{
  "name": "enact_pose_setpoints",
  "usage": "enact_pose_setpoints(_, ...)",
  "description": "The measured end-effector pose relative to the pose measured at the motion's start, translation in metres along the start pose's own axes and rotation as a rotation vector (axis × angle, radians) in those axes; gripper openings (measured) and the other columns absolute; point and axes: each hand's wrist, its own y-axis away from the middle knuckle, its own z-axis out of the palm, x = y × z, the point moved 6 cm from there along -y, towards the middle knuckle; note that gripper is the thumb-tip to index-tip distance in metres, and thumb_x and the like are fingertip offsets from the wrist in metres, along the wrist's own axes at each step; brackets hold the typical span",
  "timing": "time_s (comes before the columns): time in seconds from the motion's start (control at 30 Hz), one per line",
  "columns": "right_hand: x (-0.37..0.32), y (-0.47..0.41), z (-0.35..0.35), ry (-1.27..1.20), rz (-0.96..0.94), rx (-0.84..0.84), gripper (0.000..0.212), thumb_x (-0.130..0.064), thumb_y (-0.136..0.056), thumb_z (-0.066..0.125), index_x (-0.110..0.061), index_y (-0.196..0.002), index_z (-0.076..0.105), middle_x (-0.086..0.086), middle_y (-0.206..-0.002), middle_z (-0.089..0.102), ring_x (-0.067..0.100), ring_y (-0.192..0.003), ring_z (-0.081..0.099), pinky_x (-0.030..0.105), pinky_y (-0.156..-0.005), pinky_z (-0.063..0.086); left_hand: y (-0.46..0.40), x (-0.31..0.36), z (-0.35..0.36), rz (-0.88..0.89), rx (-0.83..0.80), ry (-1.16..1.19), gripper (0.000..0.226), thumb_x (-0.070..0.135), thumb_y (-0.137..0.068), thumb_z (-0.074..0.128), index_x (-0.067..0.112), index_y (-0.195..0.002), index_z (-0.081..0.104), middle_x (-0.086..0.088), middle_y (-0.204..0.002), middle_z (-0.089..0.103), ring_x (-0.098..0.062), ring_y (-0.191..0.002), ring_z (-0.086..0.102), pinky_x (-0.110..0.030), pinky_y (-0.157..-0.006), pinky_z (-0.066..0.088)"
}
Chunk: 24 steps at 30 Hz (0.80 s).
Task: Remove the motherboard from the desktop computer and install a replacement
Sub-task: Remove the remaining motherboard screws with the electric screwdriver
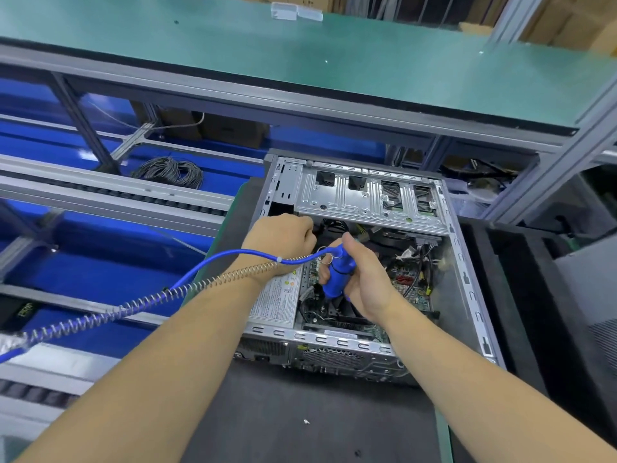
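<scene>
Head camera looks down on an open grey metal desktop computer case (460, 262) lying on its side on a black foam mat (300, 422), which sits on a green-edged workbench. Inside the case, the green motherboard (410, 289) lies flat on the bottom, partly hidden by hands and black cables; it sits just right of a silver power supply box with a printed label (277, 295). A silver perforated drive cage (367, 195) spans the far end of the case.

The person's right hand (364, 282) grips a blue electric screwdriver (337, 275), fingers wrapped round its barrel and thumb up along the top, with the tool pointing down into the case over the board. A blue cable sheathed in a coiled steel spring (133, 305) trails from the tool's top off to the left. The left hand (283, 235) reaches deeper into the case with fingers curled tight; what they hold, if anything, is hidden.

A bundle of black wire (170, 170) lies on the blue conveyor surface (83, 262) to the left.
</scene>
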Motion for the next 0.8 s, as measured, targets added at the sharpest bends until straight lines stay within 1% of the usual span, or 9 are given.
enact_pose_setpoints(0.07,0.003,-0.001,0.001,0.019,0.005,-0.015,0.035,-0.047,-0.090,0.049,-0.022,-0.072,0.064,0.009,-0.062,0.056,0.025,-0.061,0.050,0.034,-0.066,0.047,0.000,0.000,0.002,0.002,0.008,0.005,0.025,0.031,-0.096,0.041,0.020,-0.077,0.053,0.004,-0.062,0.052,-0.019,-0.058,0.054,-0.031,-0.052,0.040)
enact_pose_setpoints(0.13,0.005,-0.002,0.000,0.065,-0.006,-0.039,0.036,-0.045,-0.090,0.051,-0.014,-0.075,0.060,0.011,-0.064,0.055,0.025,-0.062,0.049,0.036,-0.069,0.044,0.000,0.001,0.002,0.015,0.024,0.001,0.024,0.030,-0.094,0.042,0.020,-0.076,0.053,0.004,-0.060,0.051,-0.019,-0.056,0.053,-0.030,-0.050,0.034)
enact_pose_setpoints(0.23,0.004,0.002,0.003,0.253,-0.043,-0.134,0.046,-0.046,-0.085,0.050,0.000,-0.078,0.051,0.016,-0.067,0.053,0.022,-0.064,0.051,0.024,-0.066,0.044,-0.002,-0.003,0.006,0.017,0.006,0.005,0.023,0.031,-0.094,0.041,0.021,-0.076,0.051,0.004,-0.061,0.050,-0.019,-0.056,0.047,-0.031,-0.050,0.026)
enact_pose_setpoints(0.3,0.005,0.003,0.009,0.355,-0.062,-0.211,0.055,-0.046,-0.084,0.047,0.009,-0.080,0.049,0.027,-0.072,0.049,0.019,-0.065,0.053,0.021,-0.065,0.045,-0.002,-0.005,0.008,0.018,-0.019,0.010,0.022,0.033,-0.094,0.040,0.023,-0.077,0.051,0.006,-0.062,0.049,-0.016,-0.055,0.045,-0.031,-0.050,0.026)
enact_pose_setpoints(0.4,0.005,0.003,0.022,0.430,-0.048,-0.304,0.064,-0.049,-0.082,0.047,0.015,-0.083,0.050,0.023,-0.072,0.048,0.015,-0.063,0.051,0.022,-0.062,0.043,-0.002,-0.006,0.009,0.023,-0.030,0.018,0.022,0.033,-0.095,0.039,0.024,-0.079,0.051,0.007,-0.062,0.049,-0.012,-0.053,0.044,-0.030,-0.049,0.027)
enact_pose_setpoints(0.57,0.001,-0.001,0.019,0.418,-0.065,-0.251,0.056,-0.045,-0.078,0.045,0.011,-0.077,0.051,0.038,-0.072,0.051,0.025,-0.063,0.051,0.038,-0.065,0.041,-0.002,-0.007,0.009,0.026,-0.024,0.040,0.023,0.033,-0.095,0.039,0.023,-0.078,0.050,0.007,-0.062,0.049,-0.010,-0.054,0.043,-0.030,-0.049,0.026)
enact_pose_setpoints(0.63,0.002,-0.003,0.018,0.418,-0.075,-0.237,0.054,-0.044,-0.077,0.044,0.010,-0.074,0.051,0.036,-0.069,0.051,0.026,-0.061,0.052,0.040,-0.064,0.042,-0.002,-0.006,0.008,0.028,-0.030,0.041,0.024,0.034,-0.095,0.040,0.023,-0.078,0.051,0.006,-0.063,0.051,-0.012,-0.055,0.045,-0.030,-0.049,0.028)
enact_pose_setpoints(0.73,0.004,-0.006,0.020,0.403,-0.081,-0.224,0.048,-0.041,-0.077,0.046,0.006,-0.071,0.050,0.023,-0.067,0.050,0.022,-0.056,0.052,0.031,-0.060,0.045,-0.002,-0.003,0.009,0.027,-0.066,0.020,0.024,0.034,-0.096,0.039,0.023,-0.082,0.054,0.005,-0.066,0.053,-0.018,-0.059,0.051,-0.031,-0.051,0.031)
enact_pose_setpoints(0.8,0.003,-0.008,0.017,0.386,-0.066,-0.206,0.039,-0.043,-0.079,0.046,-0.007,-0.069,0.055,0.016,-0.066,0.054,0.022,-0.058,0.052,0.030,-0.062,0.045,-0.005,0.001,0.011,0.041,-0.159,0.043,0.022,0.032,-0.096,0.040,0.024,-0.087,0.058,0.005,-0.070,0.056,-0.019,-0.064,0.054,-0.031,-0.052,0.033)
